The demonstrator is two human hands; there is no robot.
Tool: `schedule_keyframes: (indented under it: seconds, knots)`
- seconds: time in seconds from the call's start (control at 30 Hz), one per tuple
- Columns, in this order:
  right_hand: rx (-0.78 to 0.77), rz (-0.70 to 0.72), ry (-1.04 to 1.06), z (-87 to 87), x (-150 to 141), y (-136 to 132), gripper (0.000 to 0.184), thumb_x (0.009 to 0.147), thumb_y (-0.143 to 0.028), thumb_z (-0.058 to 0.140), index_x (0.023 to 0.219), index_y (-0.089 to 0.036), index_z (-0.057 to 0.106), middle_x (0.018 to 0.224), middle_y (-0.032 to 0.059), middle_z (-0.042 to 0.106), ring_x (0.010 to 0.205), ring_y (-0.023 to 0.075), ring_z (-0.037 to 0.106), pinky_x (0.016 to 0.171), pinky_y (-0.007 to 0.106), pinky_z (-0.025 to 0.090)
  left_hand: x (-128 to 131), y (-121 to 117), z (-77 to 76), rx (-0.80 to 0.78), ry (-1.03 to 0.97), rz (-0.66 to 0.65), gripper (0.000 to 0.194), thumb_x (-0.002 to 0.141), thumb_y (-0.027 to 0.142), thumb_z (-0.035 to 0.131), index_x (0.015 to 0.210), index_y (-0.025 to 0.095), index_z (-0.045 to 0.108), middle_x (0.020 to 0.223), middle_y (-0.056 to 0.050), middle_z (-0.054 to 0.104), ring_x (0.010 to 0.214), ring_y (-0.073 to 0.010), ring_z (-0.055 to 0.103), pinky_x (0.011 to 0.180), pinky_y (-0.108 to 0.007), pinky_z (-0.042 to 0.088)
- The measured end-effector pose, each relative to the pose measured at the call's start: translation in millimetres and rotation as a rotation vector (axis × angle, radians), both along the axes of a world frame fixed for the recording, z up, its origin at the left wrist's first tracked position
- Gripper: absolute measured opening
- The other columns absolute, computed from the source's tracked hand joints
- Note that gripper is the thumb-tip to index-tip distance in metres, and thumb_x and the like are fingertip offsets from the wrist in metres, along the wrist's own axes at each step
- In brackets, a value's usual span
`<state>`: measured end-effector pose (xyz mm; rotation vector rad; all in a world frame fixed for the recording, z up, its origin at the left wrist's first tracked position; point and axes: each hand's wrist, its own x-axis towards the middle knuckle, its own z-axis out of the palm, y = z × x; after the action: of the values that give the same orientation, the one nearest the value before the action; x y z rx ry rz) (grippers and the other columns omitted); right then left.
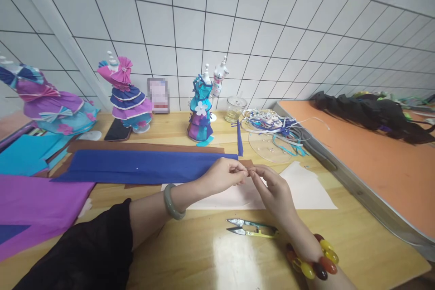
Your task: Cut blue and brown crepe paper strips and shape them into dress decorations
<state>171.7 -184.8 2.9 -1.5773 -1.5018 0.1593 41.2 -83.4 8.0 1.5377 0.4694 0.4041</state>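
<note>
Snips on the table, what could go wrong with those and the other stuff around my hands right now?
The snips lie below the left hand and right hand with their blade tips apart; a hand lowered without looking might get nicked. The glass of pale liquid stands close to the tangled ribbons, so a knock or a tug there could spill onto them.

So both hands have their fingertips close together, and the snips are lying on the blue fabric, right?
Not the snips: the head view shows them on the bare wooden table, nearer the wearer than the blue fabric. The left hand and right hand do have their fingertips close together.
</note>
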Motion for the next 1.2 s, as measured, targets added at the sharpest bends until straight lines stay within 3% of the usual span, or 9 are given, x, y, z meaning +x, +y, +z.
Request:
schedule_keyframes:
  seconds: [0.17, 0.57, 0.83, 1.03, 1.2]
  knots:
    - [-0.091, 0.024, 0.172, -3.0, 2.2, 0.3, 0.019, 0.086, -0.032, 0.047, 0.085, -0.020, 0.061, 0.084, 0.0056, 0.063, 0.080, 0.0184, 0.058, 0.072, 0.032, 0.046, -1.6, 1.0, 3.5, -0.022, 0.020, -0.027, 0.030, 0.073, 0.040, 0.057, 0.077, 0.011, 0.062, 0.069, -0.004, 0.061, 0.066, -0.0115, 0.057, 0.062, -0.024, 0.045]
    - [-0.140, 0.006, 0.563, 1.7, 2.1, 2.9, 0.021, 0.080, -0.038, 0.056, 0.078, -0.018, 0.060, 0.074, 0.0036, 0.063, 0.072, 0.0163, 0.059, 0.069, 0.028, 0.047, -2.5, 4.6, 6.7, -0.042, 0.058, -0.049, 0.025, 0.073, 0.035, 0.057, 0.083, 0.011, 0.061, 0.069, -0.005, 0.061, 0.062, -0.0106, 0.057, 0.058, -0.024, 0.045]
    - [-0.154, 0.028, 0.550, 0.4, 1.9, 1.4, 0.023, 0.082, -0.040, 0.053, 0.081, -0.018, 0.061, 0.078, 0.0044, 0.064, 0.077, 0.0171, 0.059, 0.073, 0.029, 0.046, -4.6, 6.1, 8.8, 0.002, 0.036, -0.024, 0.024, 0.076, 0.034, 0.055, 0.089, 0.014, 0.053, 0.060, -0.001, 0.058, 0.055, -0.0099, 0.056, 0.050, -0.020, 0.044]
    - [-0.143, 0.059, 0.518, 0.0, 0.9, 1.8, 0.023, 0.081, -0.040, 0.054, 0.083, -0.018, 0.062, 0.078, 0.0046, 0.064, 0.077, 0.0176, 0.059, 0.073, 0.030, 0.048, -4.8, 5.1, 12.5, 0.044, 0.070, -0.040, 0.022, 0.076, 0.024, 0.053, 0.095, 0.013, 0.057, 0.060, 0.000, 0.056, 0.053, -0.0083, 0.054, 0.048, -0.019, 0.044]
    - [-0.132, 0.089, 0.510, -1.3, -0.5, 2.3, 0.021, 0.081, -0.038, 0.055, 0.084, -0.018, 0.060, 0.080, 0.0053, 0.063, 0.077, 0.0176, 0.059, 0.071, 0.031, 0.049, -4.6, 6.2, 8.4, 0.117, 0.095, -0.027, 0.024, 0.077, 0.026, 0.050, 0.093, 0.012, 0.059, 0.065, -0.002, 0.059, 0.053, -0.0087, 0.054, 0.047, -0.019, 0.043]
